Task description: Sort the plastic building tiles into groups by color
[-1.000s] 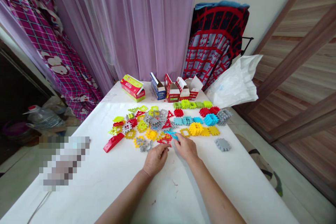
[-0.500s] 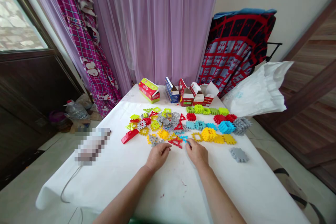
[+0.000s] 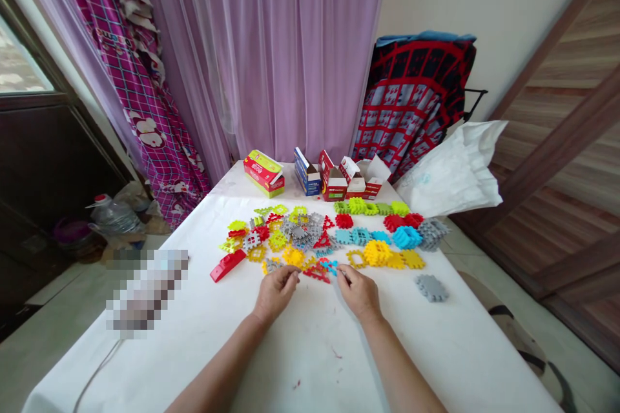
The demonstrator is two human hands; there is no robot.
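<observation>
My right hand (image 3: 358, 292) is closed in a pinch, with a small light-blue notched building piece (image 3: 329, 266) at its fingertips. My left hand (image 3: 277, 293) has thumb and forefinger drawn together; anything between them is hidden or too small to name. Just beyond and between both hands lies a red triangular piece (image 3: 316, 273). A mixed pile of notched pieces spreads behind it, among them a yellow stack (image 3: 293, 255) and grey pieces (image 3: 301, 231).
Colour-grouped pieces stand at right: yellow stack (image 3: 376, 252), blue stack (image 3: 407, 237), grey stack (image 3: 433, 234), lone grey piece (image 3: 431, 288). Open cartons, including a blue carton (image 3: 307, 172), line the far edge. A red block (image 3: 227, 266) and a blurred item (image 3: 145, 290) lie left.
The view has shifted, so the table's contents appear slightly lower and further left. Both hands stay in about the same place beside the pieces, still pinched.
</observation>
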